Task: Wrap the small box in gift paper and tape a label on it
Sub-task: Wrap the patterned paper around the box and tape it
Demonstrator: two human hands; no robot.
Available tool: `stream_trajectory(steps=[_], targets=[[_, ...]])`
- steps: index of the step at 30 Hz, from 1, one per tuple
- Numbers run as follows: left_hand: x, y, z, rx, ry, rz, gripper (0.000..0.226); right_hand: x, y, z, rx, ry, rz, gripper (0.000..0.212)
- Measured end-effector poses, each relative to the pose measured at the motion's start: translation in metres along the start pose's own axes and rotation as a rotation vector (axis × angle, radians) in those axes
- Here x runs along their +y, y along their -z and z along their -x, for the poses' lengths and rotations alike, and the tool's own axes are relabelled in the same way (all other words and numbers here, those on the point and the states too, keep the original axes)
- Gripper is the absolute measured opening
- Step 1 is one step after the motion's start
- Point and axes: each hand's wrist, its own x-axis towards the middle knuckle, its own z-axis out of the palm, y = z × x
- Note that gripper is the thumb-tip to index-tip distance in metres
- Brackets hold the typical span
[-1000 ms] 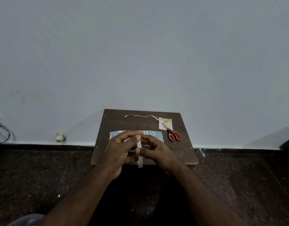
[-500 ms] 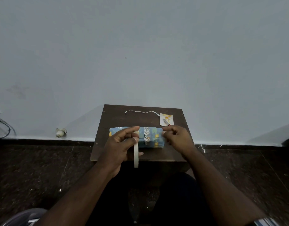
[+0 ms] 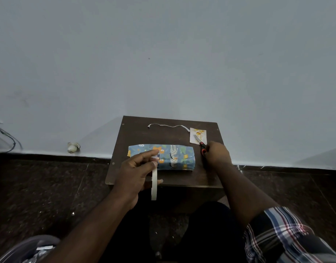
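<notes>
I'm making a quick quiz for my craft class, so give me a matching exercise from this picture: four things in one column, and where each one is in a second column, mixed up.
Things:
1. tape roll
2. scissors
3. wrapped box
4. label

Places:
A. lying at the table's middle
B. at the table's far right corner, under the scissor blades
C. held in the left hand
D. under the right hand

Pairs: 1-C, 2-D, 3-A, 4-B

Dim, bluish, soft light; dark foreground, wide-angle bending at edges, slightly soft focus.
</notes>
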Motion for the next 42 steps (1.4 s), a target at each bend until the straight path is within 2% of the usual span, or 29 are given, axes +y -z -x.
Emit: stream_trajectory(steps=[6, 8, 11, 14, 17, 19, 22, 28, 34, 42], targets=[[0.0, 0.002, -0.002, 0.034, 0.009, 0.002, 0.026, -0.004, 0.0, -0.006, -0.036, -0.06, 0.016, 0.02], [0.001, 0.002, -0.002, 0.038, 0.005, -0.003, 0.026, -0.005, 0.002, -0.007, -0.02, -0.101, -0.047, 0.02], [0.001, 0.003, -0.001, 0.036, -0.003, -0.018, 0.026, -0.003, 0.008, -0.006, 0.005, -0.148, -0.223, 0.017], [0.002, 0.003, 0.0, 0.032, -0.005, -0.022, 0.026, -0.006, 0.022, 0.007, 0.019, -0.121, -0.574, 0.008], [0.004, 0.002, 0.001, 0.024, -0.013, -0.032, 0.025, -0.015, 0.047, 0.035, -0.139, -0.051, -0.921, 0.022], [0.004, 0.001, 0.002, 0.019, -0.019, -0.032, 0.024, -0.017, 0.063, 0.054, -0.276, 0.044, -0.999, 0.029], [0.006, 0.001, 0.003, 0.015, -0.024, -0.026, 0.024, -0.02, 0.075, 0.073, -0.43, 0.179, -0.938, 0.034], [0.006, 0.002, 0.004, 0.007, -0.007, -0.025, 0.026, -0.035, 0.084, 0.089, -0.553, 0.345, -0.696, 0.034], [0.008, 0.001, 0.004, -0.01, 0.001, -0.023, 0.026, -0.046, 0.097, 0.093, -0.552, 0.464, -0.507, 0.031], [0.011, -0.001, 0.007, -0.021, 0.007, -0.014, 0.03, -0.056, 0.105, 0.091, -0.444, 0.562, -0.288, 0.03]])
